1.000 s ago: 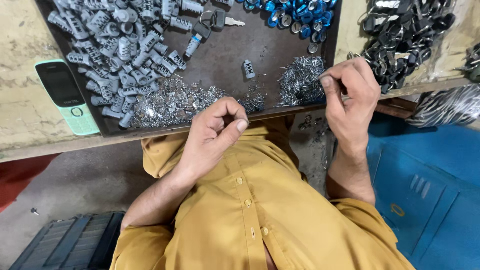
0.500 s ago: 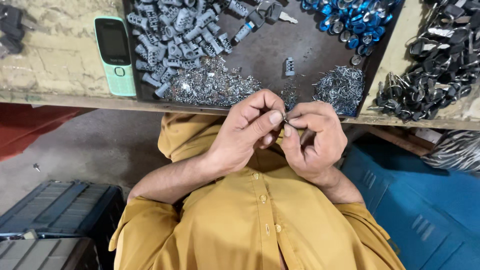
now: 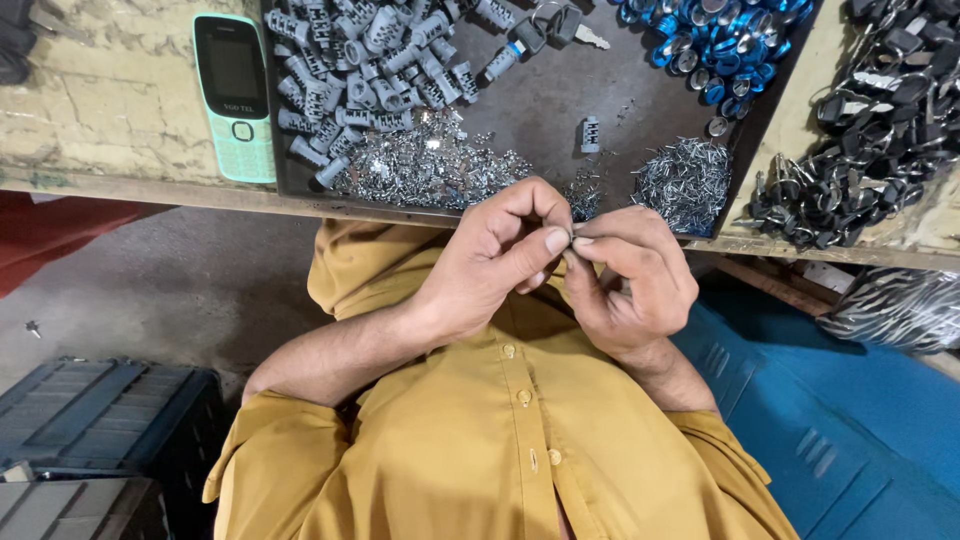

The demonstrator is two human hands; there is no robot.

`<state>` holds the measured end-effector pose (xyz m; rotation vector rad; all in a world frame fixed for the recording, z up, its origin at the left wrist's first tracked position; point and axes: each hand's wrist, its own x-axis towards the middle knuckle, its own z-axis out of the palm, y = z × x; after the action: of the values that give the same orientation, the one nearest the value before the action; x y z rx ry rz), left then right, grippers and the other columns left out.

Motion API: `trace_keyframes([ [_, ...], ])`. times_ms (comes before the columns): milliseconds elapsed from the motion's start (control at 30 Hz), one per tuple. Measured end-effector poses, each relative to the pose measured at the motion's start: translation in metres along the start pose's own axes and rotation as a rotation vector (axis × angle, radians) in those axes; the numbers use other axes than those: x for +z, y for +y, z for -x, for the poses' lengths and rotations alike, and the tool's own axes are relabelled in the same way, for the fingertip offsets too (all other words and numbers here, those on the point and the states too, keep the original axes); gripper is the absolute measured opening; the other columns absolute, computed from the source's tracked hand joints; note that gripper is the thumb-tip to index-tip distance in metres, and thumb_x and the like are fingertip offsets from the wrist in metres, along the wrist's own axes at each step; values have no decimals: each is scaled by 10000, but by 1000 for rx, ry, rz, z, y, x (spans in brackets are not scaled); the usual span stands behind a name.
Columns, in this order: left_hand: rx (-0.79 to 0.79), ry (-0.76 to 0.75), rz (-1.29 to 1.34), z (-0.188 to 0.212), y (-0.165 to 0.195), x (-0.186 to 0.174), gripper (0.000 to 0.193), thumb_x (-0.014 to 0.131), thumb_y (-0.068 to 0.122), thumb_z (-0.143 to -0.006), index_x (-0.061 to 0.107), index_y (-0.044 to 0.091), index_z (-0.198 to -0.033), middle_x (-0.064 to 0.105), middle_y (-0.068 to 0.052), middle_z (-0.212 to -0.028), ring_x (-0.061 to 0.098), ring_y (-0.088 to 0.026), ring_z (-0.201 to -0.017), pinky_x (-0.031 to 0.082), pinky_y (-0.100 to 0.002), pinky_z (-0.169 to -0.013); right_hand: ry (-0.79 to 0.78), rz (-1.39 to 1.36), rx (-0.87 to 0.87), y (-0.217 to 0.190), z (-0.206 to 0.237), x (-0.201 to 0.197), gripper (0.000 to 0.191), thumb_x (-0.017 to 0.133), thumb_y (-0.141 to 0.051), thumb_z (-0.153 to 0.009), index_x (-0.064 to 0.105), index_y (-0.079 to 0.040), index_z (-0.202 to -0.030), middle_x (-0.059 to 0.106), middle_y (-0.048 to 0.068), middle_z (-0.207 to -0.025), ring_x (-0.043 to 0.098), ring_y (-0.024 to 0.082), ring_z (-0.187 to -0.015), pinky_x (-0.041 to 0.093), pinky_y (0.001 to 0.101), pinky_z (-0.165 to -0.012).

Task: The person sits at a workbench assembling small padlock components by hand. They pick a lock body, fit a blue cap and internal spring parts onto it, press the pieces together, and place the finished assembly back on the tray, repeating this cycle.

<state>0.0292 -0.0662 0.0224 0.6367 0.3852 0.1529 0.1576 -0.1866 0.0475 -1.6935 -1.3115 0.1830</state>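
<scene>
My left hand (image 3: 490, 270) and right hand (image 3: 630, 285) meet in front of my chest, fingertips pinched together on something very small; I cannot tell what the piece is, because the fingers cover it. Both grips are closed, thumb against forefinger on each side, held close to my body, probably so the tiny part can be steadied and seen clearly. Just beyond my knuckles is the edge of the bench (image 3: 120, 110), where a dark tray (image 3: 560, 95) holds the loose stock within easy reach. Nearest my hands lie two heaps of small silvery metal pins (image 3: 430, 170), one on the left and a second heap (image 3: 685, 180) on the right. Further back on the tray sit grey metal cylinders (image 3: 350, 60), one lone cylinder (image 3: 590, 133) standing apart, and shiny blue rings (image 3: 720, 45) in the far corner. Left of the tray lies a pale green push-button phone (image 3: 235, 95). To the right of the tray is a pile of black parts (image 3: 860, 130). My mustard shirt (image 3: 500, 440) fills the lower view
</scene>
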Motion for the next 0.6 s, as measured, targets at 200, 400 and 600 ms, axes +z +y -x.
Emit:
trace_keyframes([
  [200, -17, -20, 8, -4, -1, -4, 113, 626, 156, -1073, 555, 70, -1051, 505, 58, -858, 449, -7, -717, 367, -192, -599, 40, -57, 102, 3, 3, 2, 233, 832, 13, -911, 628, 6, -1024, 705, 154, -994, 687, 240, -797, 558, 317, -701],
  [400, -58, -22, 65, -4, -1, -8, 95, 631, 135, -1052, 569, 64, -1037, 508, 54, -842, 462, -15, -695, 363, -197, -578, 37, -55, 217, 8, 13, 1, 189, 825, -8, -893, 661, 7, -987, 708, 151, -966, 607, 162, -753, 451, 228, -586],
  [600, -34, -9, 48, -4, -4, -9, 91, 629, 126, -1050, 569, 59, -1034, 511, 51, -827, 457, -19, -679, 355, -198, -566, 9, -141, 349, 1, 2, 1, 180, 803, 2, -861, 668, 5, -979, 706, 129, -978, 578, 121, -698, 416, 199, -532],
])
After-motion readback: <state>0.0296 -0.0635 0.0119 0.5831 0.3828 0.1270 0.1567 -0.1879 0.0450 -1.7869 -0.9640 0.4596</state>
